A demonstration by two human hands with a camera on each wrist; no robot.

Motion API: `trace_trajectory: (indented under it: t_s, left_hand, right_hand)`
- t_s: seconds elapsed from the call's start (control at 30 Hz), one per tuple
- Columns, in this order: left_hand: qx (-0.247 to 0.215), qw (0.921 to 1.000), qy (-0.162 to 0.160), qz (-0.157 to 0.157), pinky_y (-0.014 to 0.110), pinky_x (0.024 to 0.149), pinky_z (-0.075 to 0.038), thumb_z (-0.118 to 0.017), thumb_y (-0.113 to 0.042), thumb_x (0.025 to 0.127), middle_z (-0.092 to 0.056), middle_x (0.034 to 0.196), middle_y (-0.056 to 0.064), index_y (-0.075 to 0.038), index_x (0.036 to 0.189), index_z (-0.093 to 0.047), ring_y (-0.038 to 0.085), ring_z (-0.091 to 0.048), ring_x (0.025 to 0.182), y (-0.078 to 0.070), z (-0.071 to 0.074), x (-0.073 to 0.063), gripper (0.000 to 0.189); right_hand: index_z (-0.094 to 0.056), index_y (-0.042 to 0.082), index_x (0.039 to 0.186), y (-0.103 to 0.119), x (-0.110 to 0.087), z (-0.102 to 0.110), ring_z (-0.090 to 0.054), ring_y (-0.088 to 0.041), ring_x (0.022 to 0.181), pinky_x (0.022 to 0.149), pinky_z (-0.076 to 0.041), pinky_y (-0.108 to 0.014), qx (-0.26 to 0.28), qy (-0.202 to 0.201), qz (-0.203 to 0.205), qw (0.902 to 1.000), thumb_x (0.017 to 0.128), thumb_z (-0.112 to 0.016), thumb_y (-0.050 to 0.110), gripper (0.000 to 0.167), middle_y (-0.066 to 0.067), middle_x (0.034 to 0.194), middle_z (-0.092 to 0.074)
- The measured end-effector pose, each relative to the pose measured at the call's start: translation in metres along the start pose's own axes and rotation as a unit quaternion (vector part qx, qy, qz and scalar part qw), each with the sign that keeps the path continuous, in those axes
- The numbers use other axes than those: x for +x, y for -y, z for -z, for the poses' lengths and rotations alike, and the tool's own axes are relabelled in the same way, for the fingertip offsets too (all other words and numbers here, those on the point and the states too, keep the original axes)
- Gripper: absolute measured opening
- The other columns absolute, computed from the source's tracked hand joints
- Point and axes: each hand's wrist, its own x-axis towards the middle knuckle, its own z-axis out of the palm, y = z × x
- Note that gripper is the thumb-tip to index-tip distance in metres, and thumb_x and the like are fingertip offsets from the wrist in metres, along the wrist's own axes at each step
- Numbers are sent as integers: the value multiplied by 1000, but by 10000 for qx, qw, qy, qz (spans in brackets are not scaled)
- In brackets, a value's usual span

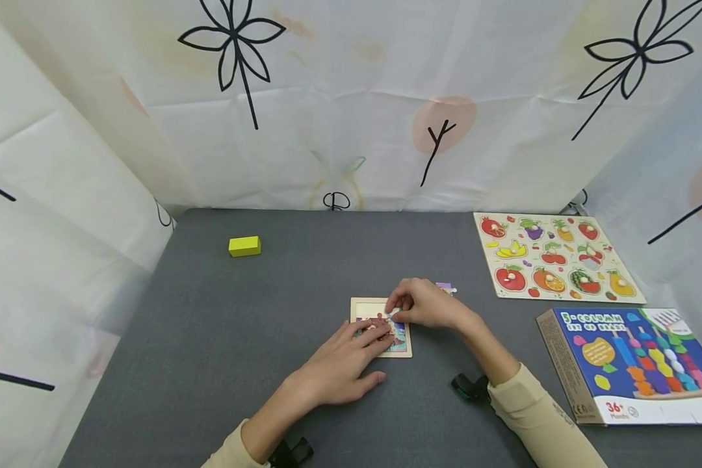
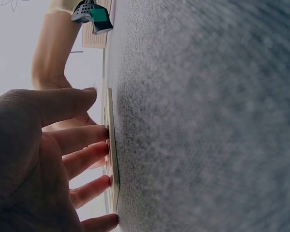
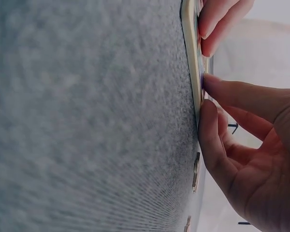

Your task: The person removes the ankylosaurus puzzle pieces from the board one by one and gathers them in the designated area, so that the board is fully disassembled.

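A small jigsaw puzzle in a pale wooden tray point(image 1: 381, 301) lies on the grey table, with colourful pieces filling its lower part. My left hand point(image 1: 344, 367) rests its outstretched, spread fingers on the pieces, thumb apart from the tray. In the left wrist view those fingertips meet the thin tray point(image 2: 112, 159). At the tray's upper right, my right hand point(image 1: 427, 304) pinches a puzzle piece point(image 1: 394, 312) between thumb and index finger, the piece mostly hidden. The right wrist view has this thumb tip at the tray's face. A loose puzzle piece point(image 1: 446, 287) lies just beyond the right hand.
A yellow block point(image 1: 244, 246) sits at the back left. On the right are a fruit peg board point(image 1: 538, 263) and, nearer, a blue toy box point(image 1: 620, 370). Black wrist cameras point(image 1: 468, 387) sit at both sleeves. White patterned cloth point(image 1: 351, 97) hangs behind the table.
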Motion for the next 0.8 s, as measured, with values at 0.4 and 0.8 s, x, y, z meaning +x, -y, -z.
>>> trace_trajectory:
  t_s: [0.4, 0.8]
  left_hand:
    - [51, 10000, 28, 62, 65, 130, -34, -65, -41, 108, -42, 175, -5, -23, 166, -47, 27, -36, 163, -1, 0, -1, 64]
    - [-31, 9999, 56, 91, 65, 130, -34, -65, -40, 108, -43, 175, -4, -22, 166, -47, 28, -37, 163, -1, 2, 0, 63]
  right_hand:
    - [-82, 10, 99, 3, -5, -3, -63, -10, 84, 73, -51, -22, -250, -472, 127, 9985, 92, -84, 2, 11, -6, 101, -72]
    - [-80, 6, 113, -2, -12, 1, -67, -8, 86, 76, -57, -23, 225, -555, 172, 9981, 95, -81, 2, 19, -6, 103, -79]
